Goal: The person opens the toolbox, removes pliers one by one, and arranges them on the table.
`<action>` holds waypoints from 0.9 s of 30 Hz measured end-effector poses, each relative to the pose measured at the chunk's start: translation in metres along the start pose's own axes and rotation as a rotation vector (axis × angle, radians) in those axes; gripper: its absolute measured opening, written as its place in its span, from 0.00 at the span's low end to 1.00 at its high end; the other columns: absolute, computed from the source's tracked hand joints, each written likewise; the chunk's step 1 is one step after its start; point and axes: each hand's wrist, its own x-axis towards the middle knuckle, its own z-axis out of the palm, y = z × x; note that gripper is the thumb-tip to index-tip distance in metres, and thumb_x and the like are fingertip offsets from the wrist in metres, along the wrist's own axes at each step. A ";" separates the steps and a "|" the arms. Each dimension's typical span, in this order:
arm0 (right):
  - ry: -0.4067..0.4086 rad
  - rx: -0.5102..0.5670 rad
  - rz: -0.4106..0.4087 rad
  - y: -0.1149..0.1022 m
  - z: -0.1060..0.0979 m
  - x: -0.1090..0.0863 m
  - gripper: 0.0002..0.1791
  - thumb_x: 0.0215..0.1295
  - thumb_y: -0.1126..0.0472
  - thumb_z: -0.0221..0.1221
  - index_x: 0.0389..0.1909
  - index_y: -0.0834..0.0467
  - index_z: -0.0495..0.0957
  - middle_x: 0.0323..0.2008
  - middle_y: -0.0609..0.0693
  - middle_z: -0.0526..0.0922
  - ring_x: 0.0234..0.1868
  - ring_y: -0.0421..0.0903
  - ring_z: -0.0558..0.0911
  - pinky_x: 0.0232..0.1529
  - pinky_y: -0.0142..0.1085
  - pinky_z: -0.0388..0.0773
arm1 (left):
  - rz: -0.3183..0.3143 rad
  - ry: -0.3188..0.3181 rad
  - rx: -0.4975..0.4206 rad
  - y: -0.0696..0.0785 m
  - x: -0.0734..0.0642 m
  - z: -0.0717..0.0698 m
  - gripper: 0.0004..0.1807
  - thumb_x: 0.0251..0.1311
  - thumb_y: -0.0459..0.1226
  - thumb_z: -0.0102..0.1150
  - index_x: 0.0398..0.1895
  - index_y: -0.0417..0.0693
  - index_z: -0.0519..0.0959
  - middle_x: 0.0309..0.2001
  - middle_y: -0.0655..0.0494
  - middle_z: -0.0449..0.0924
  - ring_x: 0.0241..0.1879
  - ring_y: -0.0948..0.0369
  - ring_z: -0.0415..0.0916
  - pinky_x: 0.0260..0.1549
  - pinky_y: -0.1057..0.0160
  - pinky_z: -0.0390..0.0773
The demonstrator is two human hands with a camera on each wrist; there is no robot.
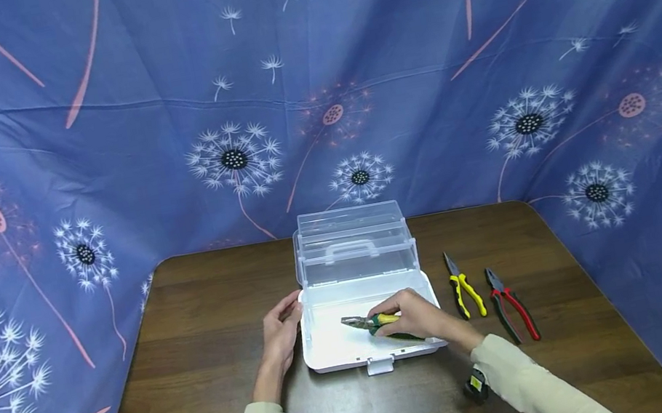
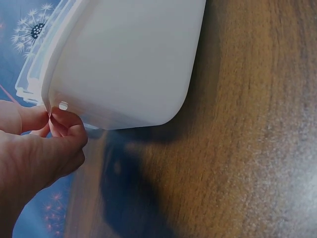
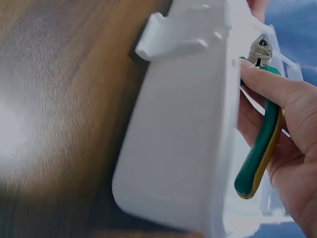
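An opened white toolbox [image 1: 335, 342] with a clear lid [image 1: 348, 229] stands on the table in the head view. My right hand [image 1: 413, 314] grips combination pliers [image 1: 384, 319] with green and yellow handles over the inside of the box, jaws pointing left. In the right wrist view, the thumb lies across the pliers [image 3: 270, 119] near their pivot, and one handle sticks out below the hand. At the box's left edge, my left hand [image 1: 282, 333] pinches the rim between thumb and fingers, as the left wrist view shows of the hand [image 2: 49, 144].
Right of the box lie long-nose pliers [image 1: 467, 293] with yellow and black handles. Farther right are pliers [image 1: 513, 307] with red and black handles. A latch [image 1: 380, 365] juts from the box's front. A blue patterned cloth [image 1: 311, 92] hangs behind the wooden table [image 1: 213, 330].
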 end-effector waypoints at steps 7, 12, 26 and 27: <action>0.138 0.049 0.083 0.001 -0.030 -0.022 0.19 0.59 0.55 0.75 0.51 0.52 0.88 0.46 0.47 0.89 0.46 0.41 0.86 0.44 0.34 0.83 | -0.003 -0.010 0.002 0.002 -0.002 -0.001 0.19 0.74 0.30 0.55 0.65 0.36 0.77 0.57 0.41 0.75 0.54 0.55 0.71 0.43 0.69 0.78; 0.234 0.188 0.160 0.009 -0.055 -0.040 0.23 0.60 0.58 0.74 0.56 0.60 0.85 0.44 0.54 0.90 0.42 0.43 0.87 0.40 0.36 0.84 | -0.013 -0.010 -0.003 0.002 -0.001 -0.001 0.19 0.74 0.30 0.55 0.65 0.36 0.78 0.57 0.42 0.75 0.54 0.56 0.71 0.43 0.68 0.78; 0.495 0.397 0.332 0.042 -0.100 -0.094 0.33 0.63 0.58 0.72 0.65 0.68 0.76 0.41 0.49 0.90 0.41 0.54 0.89 0.40 0.39 0.86 | -0.004 -0.003 -0.011 0.001 -0.003 0.000 0.18 0.73 0.29 0.56 0.63 0.36 0.79 0.56 0.42 0.77 0.51 0.58 0.72 0.41 0.68 0.78; 0.515 0.414 0.341 0.045 -0.102 -0.099 0.32 0.63 0.59 0.72 0.65 0.68 0.75 0.41 0.48 0.90 0.40 0.53 0.89 0.39 0.39 0.86 | -0.005 -0.003 -0.011 0.001 -0.003 0.000 0.18 0.73 0.29 0.56 0.63 0.36 0.79 0.56 0.41 0.77 0.51 0.57 0.72 0.41 0.67 0.78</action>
